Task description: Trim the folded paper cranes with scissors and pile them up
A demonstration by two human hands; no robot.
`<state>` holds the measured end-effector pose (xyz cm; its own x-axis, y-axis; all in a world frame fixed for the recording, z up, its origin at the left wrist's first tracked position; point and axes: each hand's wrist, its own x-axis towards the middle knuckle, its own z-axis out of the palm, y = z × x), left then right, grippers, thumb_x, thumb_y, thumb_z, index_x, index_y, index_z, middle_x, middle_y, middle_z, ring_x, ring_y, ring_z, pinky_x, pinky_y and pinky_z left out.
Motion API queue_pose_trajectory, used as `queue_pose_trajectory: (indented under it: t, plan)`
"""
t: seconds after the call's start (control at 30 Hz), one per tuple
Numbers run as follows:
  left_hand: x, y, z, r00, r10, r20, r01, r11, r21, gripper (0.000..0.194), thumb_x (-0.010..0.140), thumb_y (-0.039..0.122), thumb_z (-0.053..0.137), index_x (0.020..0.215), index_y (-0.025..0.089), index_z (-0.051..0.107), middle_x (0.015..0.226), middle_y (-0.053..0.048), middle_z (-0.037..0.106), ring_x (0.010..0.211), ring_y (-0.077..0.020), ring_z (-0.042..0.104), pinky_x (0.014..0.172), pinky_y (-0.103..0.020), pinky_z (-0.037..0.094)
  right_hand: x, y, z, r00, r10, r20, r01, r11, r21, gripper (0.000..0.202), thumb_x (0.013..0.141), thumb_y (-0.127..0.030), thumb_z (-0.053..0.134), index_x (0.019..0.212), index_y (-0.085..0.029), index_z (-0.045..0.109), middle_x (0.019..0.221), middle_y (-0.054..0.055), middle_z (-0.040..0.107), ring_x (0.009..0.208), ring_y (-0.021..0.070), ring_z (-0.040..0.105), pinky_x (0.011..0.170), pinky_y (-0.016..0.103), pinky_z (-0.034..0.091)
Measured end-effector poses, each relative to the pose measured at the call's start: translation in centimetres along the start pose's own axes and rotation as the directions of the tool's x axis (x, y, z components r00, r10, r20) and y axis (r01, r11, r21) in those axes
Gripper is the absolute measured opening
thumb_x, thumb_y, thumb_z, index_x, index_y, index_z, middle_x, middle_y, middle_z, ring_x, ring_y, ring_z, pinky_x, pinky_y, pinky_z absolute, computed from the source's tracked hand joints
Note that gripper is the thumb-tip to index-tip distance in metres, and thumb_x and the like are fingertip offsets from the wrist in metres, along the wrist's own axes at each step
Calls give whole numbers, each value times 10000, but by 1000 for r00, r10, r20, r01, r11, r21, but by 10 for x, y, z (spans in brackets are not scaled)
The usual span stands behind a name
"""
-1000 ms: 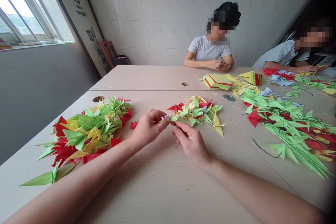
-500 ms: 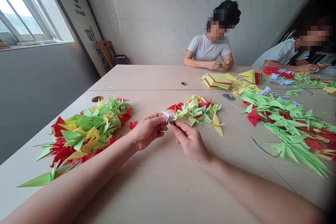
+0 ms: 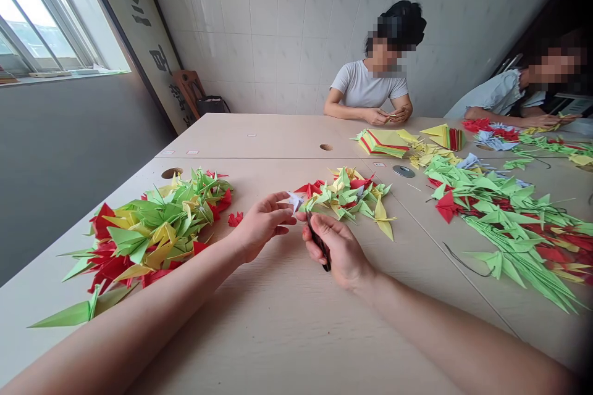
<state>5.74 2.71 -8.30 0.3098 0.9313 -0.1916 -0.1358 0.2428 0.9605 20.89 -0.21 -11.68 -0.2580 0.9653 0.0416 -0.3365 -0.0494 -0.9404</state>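
Note:
A small pale lilac folded paper crane [image 3: 295,201] is at the fingertips of my left hand [image 3: 266,222], over the middle of the table. My thumb and fingers are loosely curled at its left side, partly hiding the contact. My right hand [image 3: 340,250] is closed around a slim black tool [image 3: 319,241], whose tip points toward the crane; its exact kind is unclear. Just beyond both hands lies a small pile of green, yellow and red paper cranes [image 3: 345,194]. To the left of my left hand is a larger heap of similar cranes [image 3: 157,222].
A single red folded piece [image 3: 235,220] lies beside my left wrist. Long rows of strung green and red cranes [image 3: 514,222] cover the right side, near a black cord [image 3: 467,262]. Paper stacks [image 3: 382,143] stand farther back. Two people [image 3: 370,89] sit across the table, hands on paper pieces.
My right hand has turned and shifted slightly, so the black tool now shows below its fingers. The fingers of my left hand have loosened and opened a little around the paper crane.

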Motion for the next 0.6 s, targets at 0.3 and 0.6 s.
queue_pose_trajectory:
  t: [0.3,0.6]
  plan:
    - [-10,0,11,985,60,162,-90,979,183,163,710,176,575,871,167,557,833,-4,552,744,-104,497,679,-260,367,1,-8,-1,985,111,134,-150,930,335,555,760,-665,446,790,-142,630,417,-70,418,280,19,171,297,180,121]
    - [-10,-3,8,914,75,399,-89,996,16,241,716,105,594,927,158,489,759,-10,586,737,-133,575,757,-329,413,0,-5,1,985,126,115,-154,945,287,597,705,-708,470,752,-138,641,392,-62,437,271,16,191,298,174,122]
